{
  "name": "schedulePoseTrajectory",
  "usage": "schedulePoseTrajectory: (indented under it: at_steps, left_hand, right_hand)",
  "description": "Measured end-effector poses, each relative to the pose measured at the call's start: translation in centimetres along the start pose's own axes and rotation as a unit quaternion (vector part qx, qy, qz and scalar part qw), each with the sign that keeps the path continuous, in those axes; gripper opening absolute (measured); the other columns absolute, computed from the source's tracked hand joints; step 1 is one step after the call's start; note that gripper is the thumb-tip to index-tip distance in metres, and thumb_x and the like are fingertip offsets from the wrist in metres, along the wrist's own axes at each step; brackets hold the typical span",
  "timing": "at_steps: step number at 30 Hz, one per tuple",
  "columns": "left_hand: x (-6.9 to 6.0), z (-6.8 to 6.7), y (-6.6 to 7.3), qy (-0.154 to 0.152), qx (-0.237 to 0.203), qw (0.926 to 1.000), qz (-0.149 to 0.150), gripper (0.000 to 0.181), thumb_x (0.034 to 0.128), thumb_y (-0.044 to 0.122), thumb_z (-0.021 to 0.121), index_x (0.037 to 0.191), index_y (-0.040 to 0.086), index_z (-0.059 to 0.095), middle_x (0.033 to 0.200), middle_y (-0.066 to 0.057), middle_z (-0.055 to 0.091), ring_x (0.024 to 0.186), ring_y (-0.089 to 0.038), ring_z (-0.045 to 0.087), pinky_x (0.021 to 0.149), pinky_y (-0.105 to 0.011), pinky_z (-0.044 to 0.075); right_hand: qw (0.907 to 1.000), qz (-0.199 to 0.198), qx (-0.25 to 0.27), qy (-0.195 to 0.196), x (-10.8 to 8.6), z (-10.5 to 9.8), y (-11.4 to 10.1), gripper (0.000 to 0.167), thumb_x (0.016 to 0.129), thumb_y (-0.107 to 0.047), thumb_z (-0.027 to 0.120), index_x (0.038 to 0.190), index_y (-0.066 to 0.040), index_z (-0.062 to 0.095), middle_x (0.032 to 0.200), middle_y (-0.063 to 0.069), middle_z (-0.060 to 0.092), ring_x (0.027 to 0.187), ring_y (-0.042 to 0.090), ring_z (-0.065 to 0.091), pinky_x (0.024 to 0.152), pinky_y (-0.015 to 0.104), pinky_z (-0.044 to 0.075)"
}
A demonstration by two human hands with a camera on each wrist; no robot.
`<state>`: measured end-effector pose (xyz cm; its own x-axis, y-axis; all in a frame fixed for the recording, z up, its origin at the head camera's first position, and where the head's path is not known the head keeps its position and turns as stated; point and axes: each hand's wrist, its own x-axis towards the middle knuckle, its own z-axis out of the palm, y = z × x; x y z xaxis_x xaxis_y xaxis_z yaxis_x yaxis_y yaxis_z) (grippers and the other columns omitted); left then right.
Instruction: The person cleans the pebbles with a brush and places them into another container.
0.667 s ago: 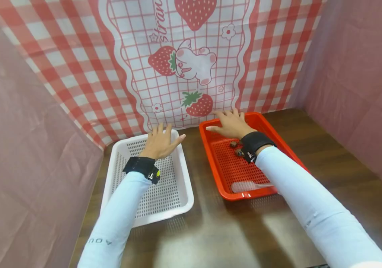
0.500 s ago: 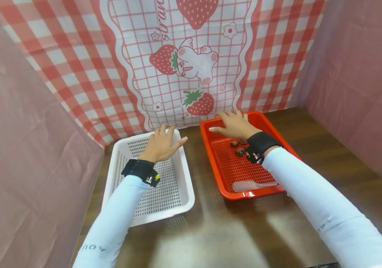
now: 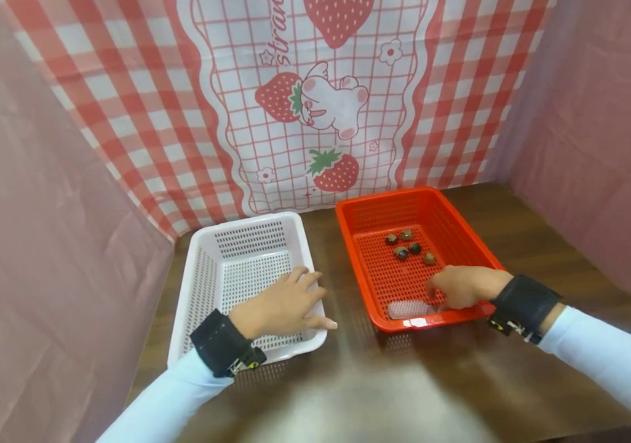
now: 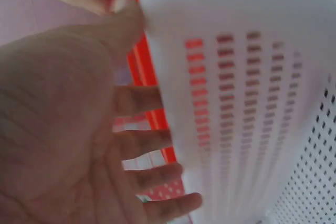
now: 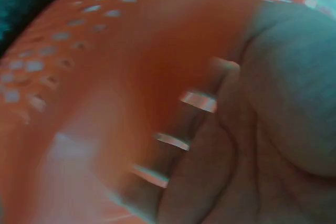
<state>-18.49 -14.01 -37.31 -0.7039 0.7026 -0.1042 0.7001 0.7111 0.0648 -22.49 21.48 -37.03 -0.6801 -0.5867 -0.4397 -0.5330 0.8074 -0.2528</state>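
My left hand [image 3: 285, 303] hovers over the right side of the white basket [image 3: 182, 295], fingers spread and thumb out. In the left wrist view its fingers [image 4: 152, 145] lie beside the basket's wall, holding nothing. My right hand [image 3: 462, 287] reaches down into the near right part of the red basket [image 3: 354, 261], its fingers bent at the handle end of a clear brush-like tool [image 3: 408, 309]. Whether they grip the tool is hidden; the right wrist view is blurred and shows the fingers against red plastic. Several small brown objects [image 3: 401, 253] lie farther back in the red basket.
Both baskets stand side by side on a brown wooden table [image 3: 343, 369], with a strip of table between them. A red checked cloth [image 3: 144, 117] hangs behind, and pink cloths hang at the left and right.
My right hand has moved from the far side of the red basket toward its near edge, uncovering the small brown objects. My left hand has come nearer and right, with its fingers pointing right.
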Motion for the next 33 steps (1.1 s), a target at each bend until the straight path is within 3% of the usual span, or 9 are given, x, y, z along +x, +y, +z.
schedulePoseTrajectory:
  at_steps: [4,8,13,17,23,28,30,33]
  left_hand:
    - [-0.6,-0.3,1.2,-0.016,0.029,0.9993,0.018,0.067,0.0972,0.064,0.059,0.136,0.009,0.063,0.147,-0.017,0.053,0.134,-0.036,0.045,0.11,-0.053,0.044]
    - [-0.3,-0.5,3.3,-0.013,0.045,0.9972,0.057,0.07,0.0972,0.061,0.061,0.148,0.013,0.053,0.151,-0.014,0.049,0.136,-0.033,0.045,0.11,-0.048,0.045]
    - [0.9,-0.8,6.3,-0.005,0.089,0.9864,0.138,0.071,0.1002,0.059,0.056,0.157,0.018,0.044,0.159,-0.008,0.043,0.141,-0.026,0.044,0.113,-0.043,0.043]
    - [1.6,-0.9,7.8,-0.013,0.119,0.9798,0.16,0.065,0.1023,0.057,0.054,0.155,0.019,0.047,0.156,-0.004,0.048,0.143,-0.022,0.044,0.116,-0.041,0.04]
    - [1.9,-1.2,8.2,0.025,0.146,0.9714,0.185,0.056,0.1042,0.052,0.055,0.147,0.016,0.058,0.138,-0.001,0.062,0.131,-0.016,0.054,0.106,-0.03,0.048]
    - [2.1,-1.4,7.9,0.026,0.146,0.9708,0.189,0.053,0.1053,0.05,0.054,0.146,0.015,0.059,0.133,0.001,0.064,0.126,-0.012,0.056,0.104,-0.029,0.049]
    - [2.1,-1.4,7.8,0.027,0.144,0.971,0.189,0.052,0.1051,0.049,0.055,0.145,0.016,0.06,0.132,0.002,0.065,0.125,-0.012,0.057,0.105,-0.03,0.048]
    - [2.3,-1.6,7.6,0.033,0.138,0.9712,0.191,0.048,0.1045,0.048,0.057,0.141,0.018,0.064,0.123,0.005,0.067,0.118,-0.008,0.059,0.1,-0.027,0.05]
  right_hand:
    - [0.9989,0.002,0.036,0.03,0.6,1.8,2.2,0.031,0.086,-0.027,0.083,0.108,-0.01,0.07,0.085,-0.002,0.061,0.076,0.016,0.053,0.069,0.031,0.05]
    - [0.9968,-0.015,0.064,0.046,1.1,3.3,3.7,0.025,0.087,-0.022,0.083,0.104,-0.01,0.069,0.081,-0.003,0.059,0.073,0.014,0.052,0.068,0.029,0.047]
    - [0.9927,-0.043,0.085,0.074,1.4,4.5,4.8,0.021,0.085,-0.015,0.083,0.085,-0.015,0.062,0.074,-0.007,0.053,0.069,0.008,0.047,0.063,0.024,0.039]
    - [0.9912,-0.061,0.086,0.08,1.5,4.9,5.4,0.027,0.085,-0.023,0.084,0.079,-0.016,0.059,0.07,-0.011,0.048,0.067,0.006,0.045,0.061,0.023,0.037]
    - [0.9848,-0.125,0.097,0.071,1.8,4.4,5.9,0.026,0.089,-0.025,0.081,0.081,-0.017,0.058,0.07,-0.015,0.046,0.068,0.003,0.048,0.063,0.023,0.039]
    - [0.9806,-0.143,0.121,0.058,1.3,3.4,6.3,0.024,0.091,-0.018,0.078,0.086,-0.019,0.055,0.073,-0.016,0.046,0.07,0.003,0.049,0.063,0.022,0.039]
    - [0.9794,-0.138,0.127,0.076,0.9,3.1,6.3,0.026,0.09,-0.015,0.077,0.086,-0.021,0.052,0.073,-0.016,0.045,0.068,0.003,0.049,0.061,0.022,0.038]
    - [0.9734,-0.128,0.135,0.134,0.2,2.9,6.1,0.026,0.091,-0.011,0.075,0.09,-0.022,0.051,0.072,-0.015,0.044,0.064,0.002,0.046,0.058,0.022,0.037]
